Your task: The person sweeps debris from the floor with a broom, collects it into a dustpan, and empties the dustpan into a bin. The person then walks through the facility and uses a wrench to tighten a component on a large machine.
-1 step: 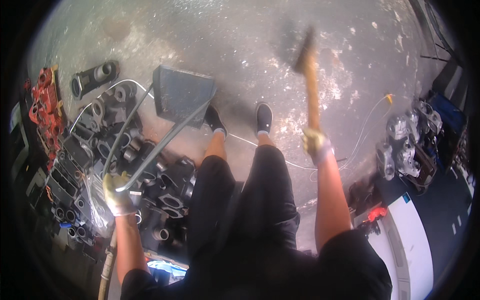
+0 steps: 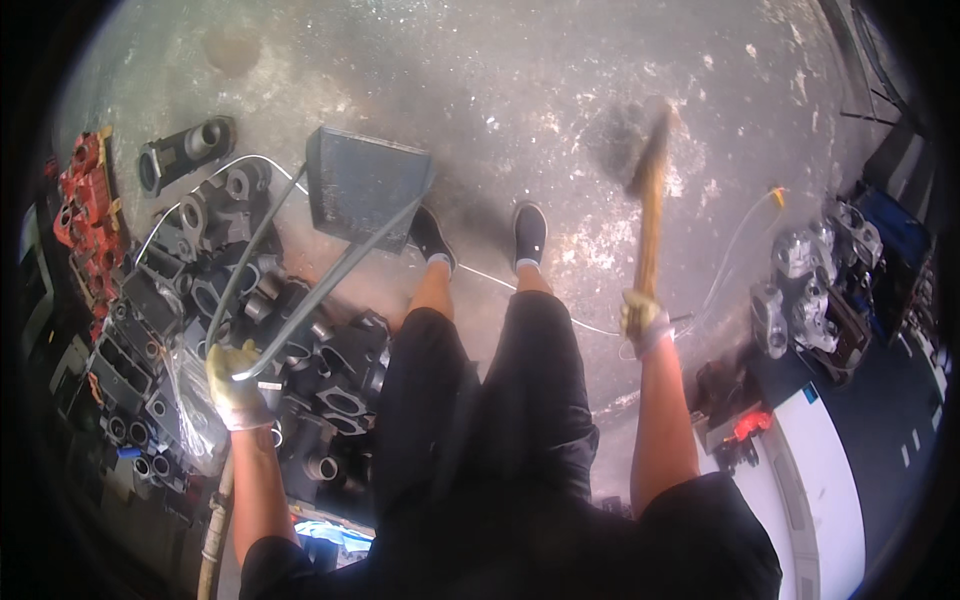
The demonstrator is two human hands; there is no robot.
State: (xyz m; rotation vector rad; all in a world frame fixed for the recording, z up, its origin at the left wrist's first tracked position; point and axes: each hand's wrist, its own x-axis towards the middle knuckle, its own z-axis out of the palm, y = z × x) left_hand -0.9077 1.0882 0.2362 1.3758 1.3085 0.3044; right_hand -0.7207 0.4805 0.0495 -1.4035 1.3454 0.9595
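Note:
Both hands wear pale yellowish gloves. My left hand (image 2: 237,385) is closed around the bars of a long-handled dustpan (image 2: 365,190), whose grey metal pan rests on the floor left of my feet. A tan pole (image 2: 213,535) runs beside my left forearm; I cannot tell if it belongs to the dustpan. My right hand (image 2: 645,318) grips the wooden handle of a broom (image 2: 650,225), held out ahead to the right. The broom's dark head is blurred over the floor, beside a greyish smudge.
Many dark metal castings (image 2: 340,400) are heaped at left, with red castings (image 2: 88,205) beyond. Silvery metal parts (image 2: 800,290) lie at right near a white curved panel (image 2: 825,480). A white cable (image 2: 485,280) crosses the floor behind my shoes (image 2: 530,232).
The broom has swung nearer to me and slightly right, my right hand moving with it. My left hand and the dustpan have stayed nearly in place.

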